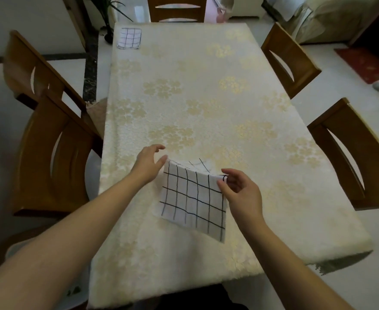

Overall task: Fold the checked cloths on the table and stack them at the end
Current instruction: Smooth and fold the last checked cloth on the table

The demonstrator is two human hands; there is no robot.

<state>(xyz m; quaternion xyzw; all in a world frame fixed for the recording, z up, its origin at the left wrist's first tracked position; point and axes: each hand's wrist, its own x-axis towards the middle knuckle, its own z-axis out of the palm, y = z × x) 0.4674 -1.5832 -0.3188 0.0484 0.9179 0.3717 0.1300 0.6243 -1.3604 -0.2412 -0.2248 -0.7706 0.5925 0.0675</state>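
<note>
Table: a long surface is seen running away from the camera, covered by a cream cloth with pale gold flower clusters.
Chairs: five wooden chairs are set around the table, two on the left, two on the right and one at the far end.
Checked cloth: a white cloth with a black grid is held near the table's close edge, between the two hands; its upper edge is lifted off the table and sags between them, while its lower part hangs down toward the table, tilted so that one corner points to the lower right. A further layer of the same cloth is glimpsed behind the raised edge.
Left hand: the cloth's upper left corner is met at the thumb tip, with the fingers spread and curved above it; whether the corner is truly pinched cannot be told.
Right hand: the upper right corner is pinched between the thumb and the fingertips, the other fingers being loosely curled.
Folded cloth: a small checked square is laid flat at the far left corner of the table, well apart from the hands.
Plant: dark leaves in a slim vase are seen on the floor just beyond that corner.
</note>
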